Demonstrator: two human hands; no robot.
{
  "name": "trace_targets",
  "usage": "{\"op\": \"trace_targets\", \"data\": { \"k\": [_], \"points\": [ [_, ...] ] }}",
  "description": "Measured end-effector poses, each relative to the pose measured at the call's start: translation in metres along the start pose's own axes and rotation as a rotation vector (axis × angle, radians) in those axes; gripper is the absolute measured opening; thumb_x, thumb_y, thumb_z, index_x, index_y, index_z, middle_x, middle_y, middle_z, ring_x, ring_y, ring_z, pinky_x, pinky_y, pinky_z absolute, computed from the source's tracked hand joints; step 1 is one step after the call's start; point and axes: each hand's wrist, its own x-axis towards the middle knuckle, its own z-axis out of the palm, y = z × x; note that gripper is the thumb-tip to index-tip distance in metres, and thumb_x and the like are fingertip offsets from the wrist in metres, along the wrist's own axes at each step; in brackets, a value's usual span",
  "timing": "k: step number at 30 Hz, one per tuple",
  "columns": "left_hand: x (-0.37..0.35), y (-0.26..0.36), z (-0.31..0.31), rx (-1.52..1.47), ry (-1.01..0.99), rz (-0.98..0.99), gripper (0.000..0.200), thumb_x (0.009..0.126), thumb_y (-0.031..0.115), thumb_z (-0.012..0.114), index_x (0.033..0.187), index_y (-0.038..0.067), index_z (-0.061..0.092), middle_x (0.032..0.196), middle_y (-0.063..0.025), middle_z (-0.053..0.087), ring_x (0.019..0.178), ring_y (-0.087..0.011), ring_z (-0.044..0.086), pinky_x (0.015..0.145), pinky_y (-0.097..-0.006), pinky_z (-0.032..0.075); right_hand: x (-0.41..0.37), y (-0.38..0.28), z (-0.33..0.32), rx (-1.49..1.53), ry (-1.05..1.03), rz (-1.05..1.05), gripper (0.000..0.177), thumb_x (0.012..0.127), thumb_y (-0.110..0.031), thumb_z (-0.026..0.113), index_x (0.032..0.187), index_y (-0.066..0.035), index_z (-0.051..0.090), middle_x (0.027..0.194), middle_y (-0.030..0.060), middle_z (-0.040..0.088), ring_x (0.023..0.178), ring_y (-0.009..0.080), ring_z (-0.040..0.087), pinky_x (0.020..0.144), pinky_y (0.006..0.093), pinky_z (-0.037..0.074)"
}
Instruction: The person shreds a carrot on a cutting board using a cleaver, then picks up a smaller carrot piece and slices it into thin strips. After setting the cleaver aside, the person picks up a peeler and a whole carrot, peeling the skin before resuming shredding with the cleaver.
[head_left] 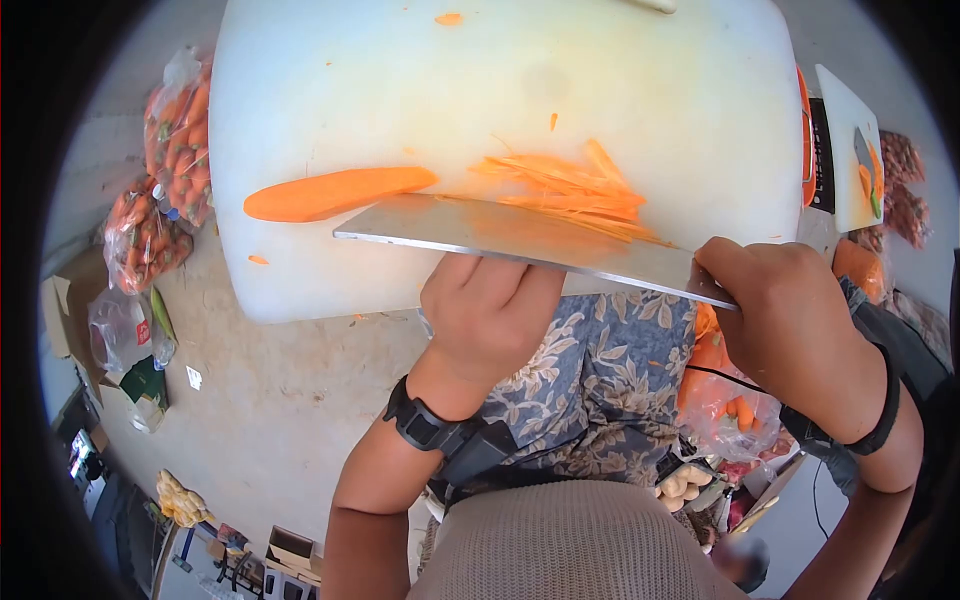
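A broad cleaver [560,237] lies tilted over the near side of the white cutting board [400,90]. My right hand [785,310] is closed at its right end, hiding the handle. Below the middle of the blade is my left hand [492,312], fingers bent and close together; their tips disappear behind the blade, so what they hold cannot be seen. Thin carrot strips [575,185] are heaped along the blade's far edge, partly covered by it. To the left rests a long peeled carrot piece [335,193], its right end near the blade. Small carrot scraps dot the board.
Clear bags of carrots [180,140] stand on the floor at left, beside an open cardboard box [80,320]. At right, another cutting board [845,150] bears a knife and carrot. A plastic bag with carrots [730,400] sits near my right forearm.
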Motion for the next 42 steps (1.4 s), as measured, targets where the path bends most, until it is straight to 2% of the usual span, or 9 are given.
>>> {"op": "trace_targets", "data": {
  "k": [3,5,8,18,24,27,29,39,42],
  "points": [
    [-0.003,0.000,-0.003,-0.002,-0.055,-0.016,0.023,0.058,0.005,0.069,0.081,0.007,0.073,0.090,-0.0034,0.068,0.080,-0.0210,0.062,0.068,-0.0269,0.052,0.005,0.009,0.015,0.001,0.012,-0.012,0.008,0.076,-0.003,0.064,0.081,-0.004,0.057,0.059,0.0136,0.059,0.057,0.0322,0.062,0.054,0.0414,0.049],
    [-0.003,0.004,-0.006,-0.096,-0.106,-0.080,0.026,0.066,-0.006,0.070,0.090,0.002,0.074,0.091,-0.0096,0.068,0.083,-0.0296,0.064,0.074,-0.0348,0.052,0.009,0.016,0.031,0.070,0.126,-0.090,0.010,0.075,-0.002,0.063,0.082,-0.004,0.056,0.059,0.0141,0.058,0.057,0.0334,0.062,0.054,0.0420,0.049],
    [0.000,0.001,0.001,-0.017,-0.007,-0.002,0.023,0.059,0.004,0.070,0.082,0.007,0.073,0.088,-0.0028,0.067,0.079,-0.0213,0.062,0.066,-0.0271,0.052,0.012,0.019,0.035,0.112,0.140,-0.082,0.012,0.074,-0.001,0.063,0.084,-0.003,0.056,0.059,0.0149,0.059,0.058,0.0343,0.062,0.055,0.0427,0.049],
    [-0.001,0.001,0.001,-0.037,0.020,-0.040,0.019,0.064,0.003,0.071,0.083,0.006,0.073,0.092,-0.0044,0.069,0.085,-0.0227,0.064,0.070,-0.0271,0.054,-0.001,-0.004,-0.006,0.008,-0.016,0.025,0.010,0.073,0.000,0.064,0.081,-0.003,0.059,0.060,0.0146,0.059,0.058,0.0328,0.063,0.054,0.0418,0.050],
    [-0.003,0.002,-0.003,-0.011,-0.018,-0.012,0.020,0.063,0.002,0.071,0.083,0.005,0.073,0.092,-0.0062,0.069,0.085,-0.0242,0.064,0.072,-0.0289,0.055,-0.002,0.004,-0.006,0.002,0.017,-0.037,0.011,0.071,0.002,0.063,0.079,-0.005,0.059,0.058,0.0123,0.057,0.056,0.0313,0.061,0.053,0.0400,0.048],
    [-0.003,0.003,-0.004,-0.089,-0.061,-0.051,0.024,0.067,-0.006,0.072,0.090,0.001,0.074,0.093,-0.0106,0.069,0.084,-0.0292,0.065,0.077,-0.0350,0.053,-0.005,-0.001,-0.013,0.062,0.059,0.003,0.014,0.069,0.003,0.062,0.078,-0.006,0.059,0.059,0.0115,0.057,0.055,0.0308,0.060,0.053,0.0401,0.048],
    [-0.002,-0.002,0.001,-0.034,0.022,0.032,0.019,0.058,0.002,0.069,0.077,0.004,0.072,0.088,-0.0081,0.068,0.084,-0.0240,0.063,0.071,-0.0299,0.055,-0.005,-0.002,-0.014,0.084,0.108,-0.006,0.016,0.066,0.004,0.061,0.077,-0.006,0.059,0.058,0.0107,0.057,0.055,0.0305,0.059,0.053,0.0403,0.047],
    [-0.004,0.000,-0.003,-0.003,0.029,0.033,0.023,0.055,0.006,0.068,0.078,0.005,0.072,0.089,-0.0063,0.067,0.080,-0.0228,0.063,0.072,-0.0298,0.055,-0.010,0.006,0.001,0.049,0.081,-0.015,0.015,0.066,0.002,0.064,0.077,-0.007,0.058,0.058,0.0096,0.056,0.053,0.0294,0.057,0.051,0.0400,0.045],
    [-0.003,0.000,-0.008,-0.017,-0.059,-0.004,0.023,0.055,0.006,0.068,0.078,0.006,0.072,0.090,-0.0047,0.068,0.082,-0.0215,0.063,0.071,-0.0288,0.054,-0.011,0.009,0.002,-0.033,0.083,-0.031,0.015,0.068,0.000,0.065,0.078,-0.007,0.057,0.059,0.0094,0.055,0.053,0.0290,0.057,0.051,0.0396,0.045]
  ]
}}
